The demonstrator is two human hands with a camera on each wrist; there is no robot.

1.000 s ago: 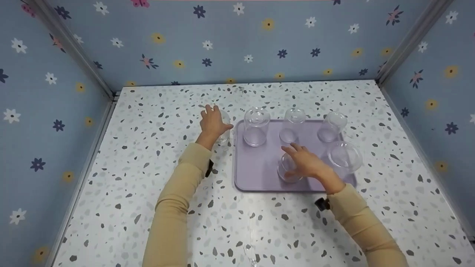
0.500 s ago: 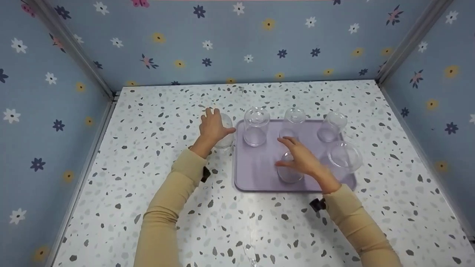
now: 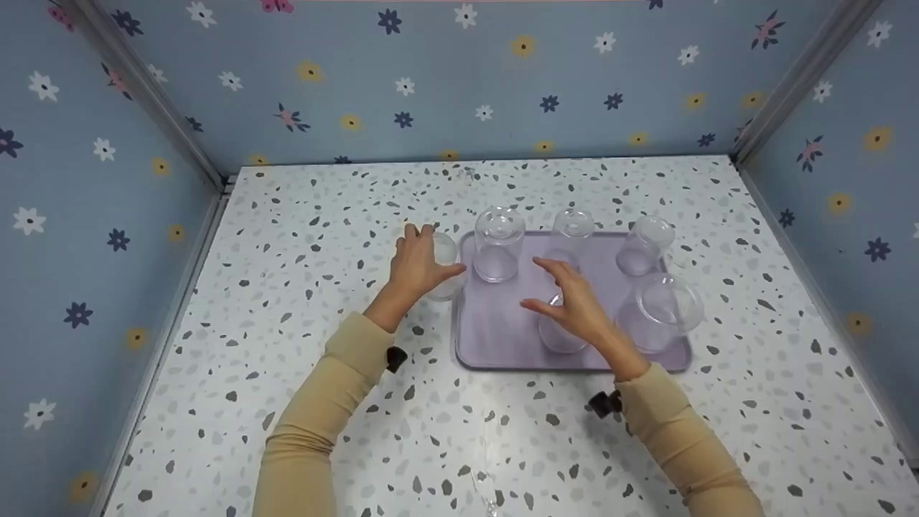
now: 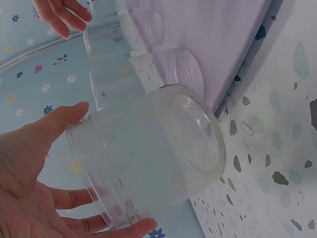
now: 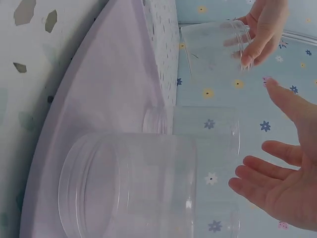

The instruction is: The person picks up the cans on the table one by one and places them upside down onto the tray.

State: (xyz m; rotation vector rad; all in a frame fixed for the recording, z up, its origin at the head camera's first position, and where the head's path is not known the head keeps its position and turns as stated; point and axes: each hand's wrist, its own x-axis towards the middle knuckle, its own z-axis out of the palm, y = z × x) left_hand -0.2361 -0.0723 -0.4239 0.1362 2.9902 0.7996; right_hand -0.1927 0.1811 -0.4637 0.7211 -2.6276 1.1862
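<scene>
My left hand [image 3: 415,269] grips a clear plastic jar [image 4: 148,144] by its ridged mouth end, fingers on one side and thumb on the other. This jar is off the table at the tray's left edge, mouth up and base down, tilted in the left wrist view. My right hand [image 3: 574,305] is spread with nothing in it, over the front of the lilac tray [image 3: 495,352]. Below it stands another clear jar [image 5: 129,183], upside down with its ridged rim on the tray. In the head view the right hand partly covers that jar.
Three clear jars stand along the tray's back: a tall left one [image 3: 497,248], a middle one [image 3: 572,233] and a right one [image 3: 644,248]. A wide jar [image 3: 668,305] stands at the right. Flowered walls [image 3: 459,79] enclose the speckled table [image 3: 309,237].
My left hand has brought the jar nearer to me and slightly right, up to the tray's edge. My right hand has drifted left and up off the front jar, thumb and fingers spreading.
</scene>
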